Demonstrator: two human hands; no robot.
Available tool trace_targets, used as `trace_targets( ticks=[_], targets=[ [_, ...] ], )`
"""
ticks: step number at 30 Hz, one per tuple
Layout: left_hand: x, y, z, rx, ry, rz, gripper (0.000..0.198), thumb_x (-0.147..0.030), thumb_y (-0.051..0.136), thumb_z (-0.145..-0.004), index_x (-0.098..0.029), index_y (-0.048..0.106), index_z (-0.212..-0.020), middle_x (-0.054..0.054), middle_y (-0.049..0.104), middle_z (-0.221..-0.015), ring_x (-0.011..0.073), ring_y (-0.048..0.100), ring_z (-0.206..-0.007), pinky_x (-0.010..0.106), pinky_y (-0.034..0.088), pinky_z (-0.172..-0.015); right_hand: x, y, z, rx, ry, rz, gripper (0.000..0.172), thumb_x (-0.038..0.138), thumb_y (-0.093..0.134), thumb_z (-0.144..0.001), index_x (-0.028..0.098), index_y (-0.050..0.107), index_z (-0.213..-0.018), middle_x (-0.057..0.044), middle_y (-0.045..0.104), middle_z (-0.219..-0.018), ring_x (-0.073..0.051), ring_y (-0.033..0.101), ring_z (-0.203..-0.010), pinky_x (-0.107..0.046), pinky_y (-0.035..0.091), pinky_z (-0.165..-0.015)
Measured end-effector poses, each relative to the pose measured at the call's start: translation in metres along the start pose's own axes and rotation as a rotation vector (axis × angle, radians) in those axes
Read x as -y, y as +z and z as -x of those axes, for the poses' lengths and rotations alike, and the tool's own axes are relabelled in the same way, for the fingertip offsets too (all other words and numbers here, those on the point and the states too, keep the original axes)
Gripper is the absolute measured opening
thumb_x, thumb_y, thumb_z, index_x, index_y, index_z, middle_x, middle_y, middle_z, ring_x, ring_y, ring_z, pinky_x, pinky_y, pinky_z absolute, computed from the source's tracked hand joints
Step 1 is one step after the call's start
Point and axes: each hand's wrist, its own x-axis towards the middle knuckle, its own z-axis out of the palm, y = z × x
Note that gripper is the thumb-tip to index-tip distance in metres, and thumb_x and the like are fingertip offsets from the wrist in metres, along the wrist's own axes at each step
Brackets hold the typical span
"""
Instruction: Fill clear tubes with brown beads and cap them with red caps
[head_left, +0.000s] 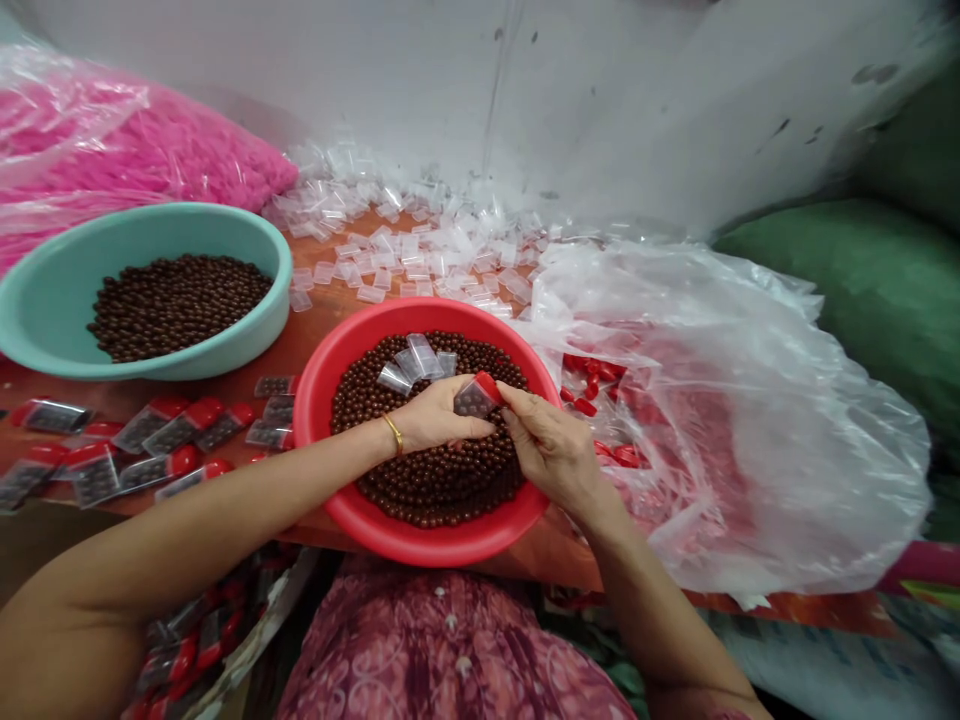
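My left hand (431, 415), with a gold bangle at the wrist, grips a small clear plastic box (472, 400) full of dark brown balls. A red cap (489, 385) sits on the box's upper right end. My right hand (555, 445) has its thumb and fingertips closed at that cap. Both hands are over a red basin (442, 548) holding many shiny brown balls (420, 490). Several empty clear boxes (421, 356) lie on the balls, just beyond my left hand.
Left stands a teal basin (150, 225) of brown balls. Filled red-capped boxes (94, 472) lie before it, with more (202, 640) below the table edge. Empty clear boxes (390, 255) are scattered behind. Right lies a plastic bag (750, 420) with red caps (589, 385); a pink-filled bag (150, 130) stands far left.
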Motion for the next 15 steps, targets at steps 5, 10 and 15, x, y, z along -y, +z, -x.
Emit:
trace_targets(
  ticks=[5, 10, 15],
  targets=[
    [-0.004, -0.004, -0.005, -0.139, 0.081, -0.092, 0.031, -0.026, 0.071, -0.059, -0.014, 0.048, -0.075, -0.009, 0.046, -0.058, 0.0024, 0.04, -0.046, 0.017, 0.033, -0.043, -0.017, 0.001, -0.018, 0.021, 0.342, -0.069, 0.025, 0.026, 0.044, -0.085, 0.019, 0.059, -0.104, -0.003, 0.069, -0.082, -0.014, 0.063, -0.065, -0.026, 0.049, -0.06],
    [-0.008, -0.01, -0.006, -0.141, 0.222, -0.024, 0.039, -0.037, 0.074, -0.059, -0.015, 0.045, -0.073, -0.007, 0.047, -0.06, 0.0036, 0.044, -0.05, 0.018, 0.036, -0.048, -0.033, 0.013, -0.038, 0.5, 0.276, 0.291, 0.01, 0.026, 0.061, -0.071, 0.018, 0.06, -0.077, -0.003, 0.066, -0.067, -0.015, 0.059, -0.06, -0.023, 0.041, -0.053],
    [-0.011, -0.011, -0.004, -0.161, 0.235, 0.009, 0.043, -0.042, 0.075, -0.059, -0.016, 0.044, -0.073, -0.007, 0.047, -0.059, 0.0036, 0.044, -0.048, 0.018, 0.035, -0.047, -0.035, 0.039, -0.037, 0.682, 0.168, 0.372, 0.012, 0.006, 0.059, -0.063, 0.018, 0.061, -0.062, -0.007, 0.067, -0.064, -0.019, 0.062, -0.064, -0.025, 0.043, -0.057]
  ],
)
